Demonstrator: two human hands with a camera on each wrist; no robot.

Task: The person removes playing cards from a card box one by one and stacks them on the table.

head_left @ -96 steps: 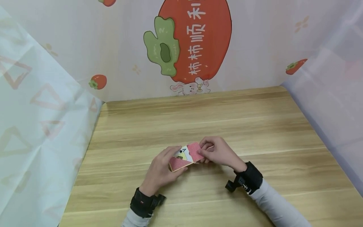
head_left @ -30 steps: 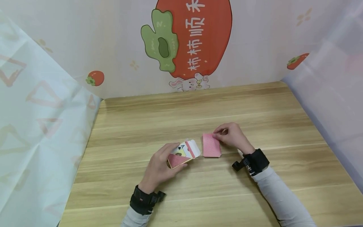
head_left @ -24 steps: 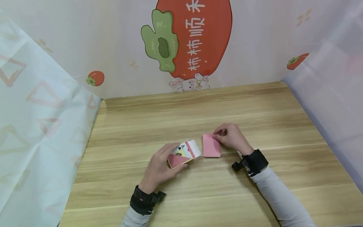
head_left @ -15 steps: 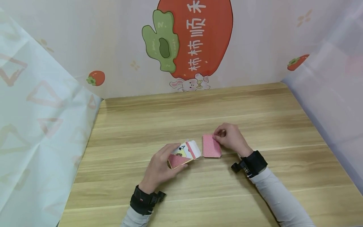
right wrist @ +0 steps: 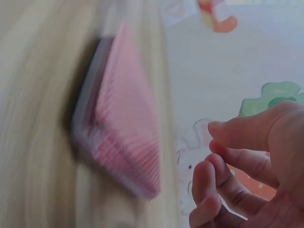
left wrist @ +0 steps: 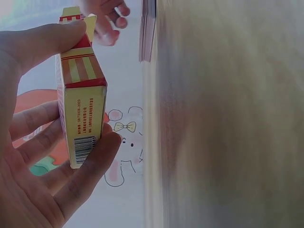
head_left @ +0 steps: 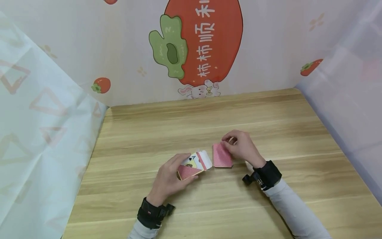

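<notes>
My left hand [head_left: 168,176] grips a playing-card box [head_left: 191,167], thumb on one side and fingers on the other. The box has a red pattern, an ace of spades on its face and a white flap standing out at its right end. In the left wrist view, the box's yellow side [left wrist: 85,114] bears a barcode, and it is held above the table. A squared deck of playing cards [head_left: 221,157] lies on the table, pink-red backs up. My right hand [head_left: 243,146] is close beside the deck; the right wrist view shows its fingers [right wrist: 237,130] loosely bent, apart from the cards and holding nothing.
The wood-grain table [head_left: 149,132] ends at a back sheet [head_left: 125,49] printed with persimmons and a rabbit. Pale sheets [head_left: 38,132] hang along the left and right sides. Each wrist wears a black camera strap [head_left: 267,176].
Earlier, my right hand pinched the red cards sticking out of the box. Now the deck lies on the table and that hand has let go. The left hand keeps its grip on the box.
</notes>
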